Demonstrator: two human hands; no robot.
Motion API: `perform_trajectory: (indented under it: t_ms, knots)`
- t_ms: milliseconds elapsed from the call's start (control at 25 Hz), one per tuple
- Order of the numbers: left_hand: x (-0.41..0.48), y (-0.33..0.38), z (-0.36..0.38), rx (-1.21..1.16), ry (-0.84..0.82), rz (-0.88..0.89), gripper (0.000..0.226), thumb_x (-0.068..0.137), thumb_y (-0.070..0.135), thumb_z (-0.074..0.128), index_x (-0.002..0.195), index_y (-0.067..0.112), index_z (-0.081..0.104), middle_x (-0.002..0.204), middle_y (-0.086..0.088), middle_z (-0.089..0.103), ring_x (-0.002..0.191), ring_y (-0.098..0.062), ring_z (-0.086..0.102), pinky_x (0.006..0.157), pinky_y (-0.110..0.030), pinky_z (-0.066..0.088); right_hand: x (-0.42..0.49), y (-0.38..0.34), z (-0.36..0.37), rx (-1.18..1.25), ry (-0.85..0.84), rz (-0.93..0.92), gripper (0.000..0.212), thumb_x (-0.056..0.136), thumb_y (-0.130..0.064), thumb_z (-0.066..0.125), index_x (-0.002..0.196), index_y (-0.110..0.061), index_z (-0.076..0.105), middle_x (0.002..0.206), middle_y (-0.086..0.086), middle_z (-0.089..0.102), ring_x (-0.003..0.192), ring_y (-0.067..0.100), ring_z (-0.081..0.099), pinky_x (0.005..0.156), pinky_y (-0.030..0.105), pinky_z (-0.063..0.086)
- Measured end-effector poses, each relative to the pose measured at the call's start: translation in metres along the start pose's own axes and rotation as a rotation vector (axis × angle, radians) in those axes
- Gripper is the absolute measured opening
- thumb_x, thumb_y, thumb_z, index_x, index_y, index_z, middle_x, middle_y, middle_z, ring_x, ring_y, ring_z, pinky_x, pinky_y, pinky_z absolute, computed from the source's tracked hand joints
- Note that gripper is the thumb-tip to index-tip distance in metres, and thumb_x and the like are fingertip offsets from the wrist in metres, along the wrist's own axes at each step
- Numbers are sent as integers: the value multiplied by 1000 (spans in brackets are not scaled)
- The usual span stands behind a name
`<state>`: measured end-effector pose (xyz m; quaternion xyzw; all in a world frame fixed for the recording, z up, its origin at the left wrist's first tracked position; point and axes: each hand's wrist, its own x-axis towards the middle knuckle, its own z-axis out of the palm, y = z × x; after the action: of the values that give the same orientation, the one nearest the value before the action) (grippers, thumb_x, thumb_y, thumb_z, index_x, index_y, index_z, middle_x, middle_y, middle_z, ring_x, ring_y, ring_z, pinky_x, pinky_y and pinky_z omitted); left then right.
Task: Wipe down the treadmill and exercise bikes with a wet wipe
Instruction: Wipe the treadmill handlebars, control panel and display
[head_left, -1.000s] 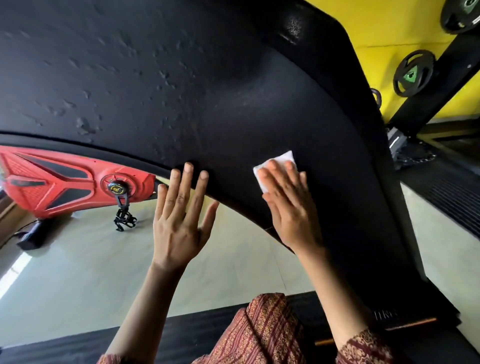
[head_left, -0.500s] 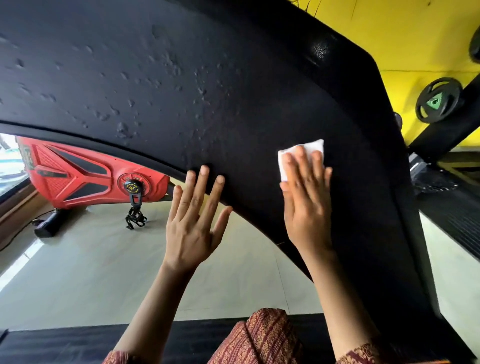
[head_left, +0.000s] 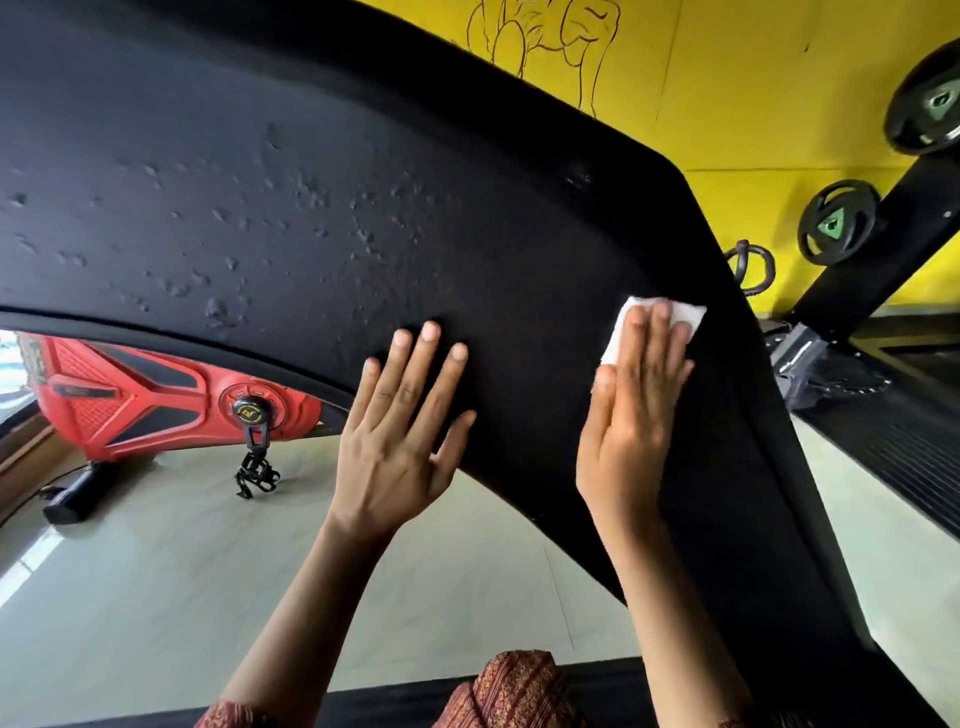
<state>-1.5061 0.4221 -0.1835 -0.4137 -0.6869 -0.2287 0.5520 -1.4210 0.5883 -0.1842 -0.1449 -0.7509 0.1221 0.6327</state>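
The person is wiping the broad black curved panel with a pitted, blistered skin (head_left: 311, 182) — by the task, most likely part of the treadmill. The small white folded wet wipe (head_left: 688, 316) is lying flat on that panel near its right edge, pinned under the right hand (head_left: 631, 415).

To do this step well, pressure should be coming evenly through the whole flat of the fingers, so the wipe is sliding as one pad rather than bunching. Strokes should be overlapping and following the curve. The blistered patches further left are probably calling for slower passes, since that texture could be snagging or tearing the damp tissue.

The right hand is reaching up and forward with its fingers straight and close together, pressing on the wipe rather than curling round it, and the thumb is lying alongside on the left. The left hand (head_left: 400, 431) is resting spread and relaxed, palm flat against the panel's lower rim. It is grasping nothing and seemingly bracing the body.

A red moulded machine housing with a black pedal (head_left: 130, 410) — likely an exercise bike — is standing on the pale floor (head_left: 156, 597) beyond.
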Motion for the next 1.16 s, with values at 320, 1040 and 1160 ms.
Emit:
perform_trajectory:
  t_ms: [320,1040,1160]
  knots:
    - [22,15,6,-56,0,48,52,95,24,52,141,6,38,147,-14,32,147,-20,12,118,-39,15,15,14,-5,-60,-58,-153,43,105,-21,26,148,-13,24,153,-3,20,146,17,12,119,35,10]
    - [27,20,9,-38,27,76,47,95,22,51,139,8,42,147,-14,34,146,-20,15,118,-40,17,-24,1,4,225,106,440,49,103,-18,26,149,-9,12,158,3,3,148,23,2,119,26,2]
    - [32,9,0,-8,45,54,47,96,23,50,139,8,41,146,-14,35,147,-19,15,118,-40,15,12,-46,10,192,-31,102,47,103,-16,29,148,-8,18,156,3,10,148,22,3,119,33,5]
